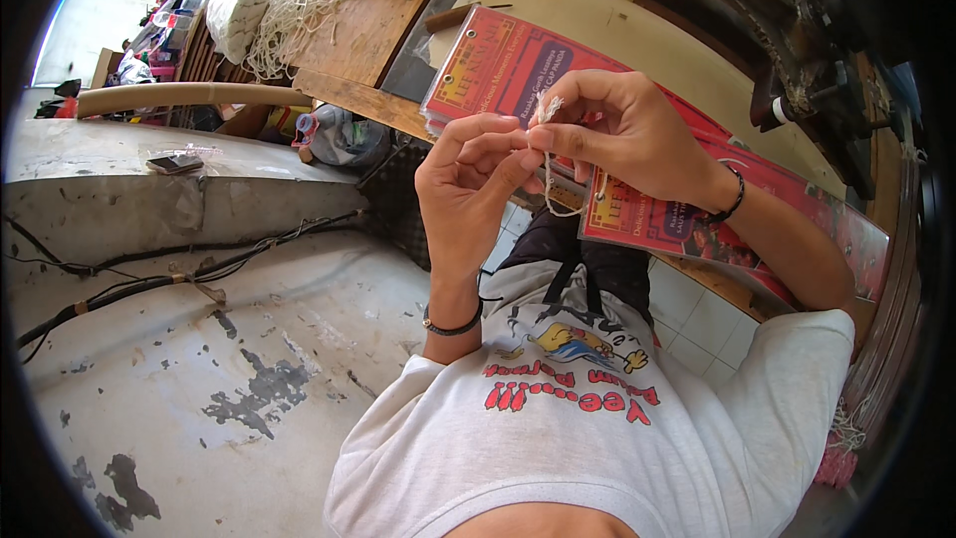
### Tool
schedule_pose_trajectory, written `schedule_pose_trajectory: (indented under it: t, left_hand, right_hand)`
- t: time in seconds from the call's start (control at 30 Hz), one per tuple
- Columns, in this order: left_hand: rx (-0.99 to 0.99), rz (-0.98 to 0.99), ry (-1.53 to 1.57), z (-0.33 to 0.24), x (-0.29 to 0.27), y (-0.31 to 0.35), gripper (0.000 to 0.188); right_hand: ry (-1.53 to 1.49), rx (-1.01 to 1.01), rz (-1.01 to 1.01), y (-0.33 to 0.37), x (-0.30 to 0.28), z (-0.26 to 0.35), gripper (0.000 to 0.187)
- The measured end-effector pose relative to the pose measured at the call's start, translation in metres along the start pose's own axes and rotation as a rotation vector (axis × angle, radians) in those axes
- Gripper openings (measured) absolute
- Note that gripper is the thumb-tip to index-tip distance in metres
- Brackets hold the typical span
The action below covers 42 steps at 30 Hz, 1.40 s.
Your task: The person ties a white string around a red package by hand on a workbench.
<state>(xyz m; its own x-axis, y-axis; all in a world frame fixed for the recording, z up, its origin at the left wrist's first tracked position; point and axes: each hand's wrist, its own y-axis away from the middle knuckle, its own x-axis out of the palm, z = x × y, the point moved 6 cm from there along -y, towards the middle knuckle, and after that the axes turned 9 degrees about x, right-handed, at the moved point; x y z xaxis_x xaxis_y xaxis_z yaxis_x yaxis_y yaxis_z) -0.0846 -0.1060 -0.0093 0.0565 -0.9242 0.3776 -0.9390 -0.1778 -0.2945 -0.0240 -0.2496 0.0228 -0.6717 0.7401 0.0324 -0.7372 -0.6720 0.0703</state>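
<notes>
A thin white cord (549, 179) is pinched between my two hands above the table edge. Its frayed, bunched end sticks up by my right thumb, and a loop hangs below. My right hand (637, 134) is closed on the cord with thumb and forefinger. The thumb and fingertips of my left hand (466, 184) meet it from the other side, where the exact grip is partly hidden. Behind my hands lies a stack of flat red printed sheets (488, 55). More red printed sheets (637, 224) lie under my right forearm.
Tangled white cord (289, 25) is heaped on the wooden table (363, 15) at the far left. A dark metal machine (787, 30) stands at the far right. To the left, a phone (174, 163) rests on a worn ledge, near a large clear bottle (349, 134). Black cables (189, 269) run along the wall.
</notes>
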Motion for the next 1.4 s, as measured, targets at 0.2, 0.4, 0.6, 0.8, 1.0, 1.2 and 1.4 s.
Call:
schedule_pose_trajectory:
  t: [0.2, 0.4, 0.6, 0.8, 1.0, 1.2, 1.4]
  left_hand:
    - [-0.048, -0.001, -0.131, 0.001, 0.002, 0.001, 0.033]
    - [-0.057, -0.017, -0.158, -0.003, 0.002, -0.001, 0.03]
    - [-0.066, -0.021, -0.141, -0.002, 0.004, -0.002, 0.025]
    - [-0.046, -0.013, -0.175, -0.004, 0.002, -0.002, 0.023]
    - [-0.04, -0.02, -0.113, -0.003, -0.001, -0.001, 0.02]
    - [-0.011, -0.047, -0.126, -0.005, -0.007, 0.001, 0.014]
    - [0.023, -0.102, -0.185, -0.01, -0.005, -0.007, 0.016]
  right_hand:
    - [-0.014, 0.007, 0.024, 0.001, 0.0, 0.0, 0.018]
    - [-0.011, 0.031, -0.023, -0.001, -0.004, -0.001, 0.021]
    - [-0.126, 0.063, -0.028, -0.002, -0.008, -0.002, 0.023]
    - [-0.149, 0.076, -0.029, -0.002, -0.008, -0.003, 0.024]
    - [-0.162, 0.047, -0.044, -0.002, -0.009, -0.002, 0.025]
    - [-0.155, 0.044, -0.04, -0.002, -0.01, -0.002, 0.025]
    - [-0.1, 0.04, -0.041, -0.002, -0.007, -0.003, 0.023]
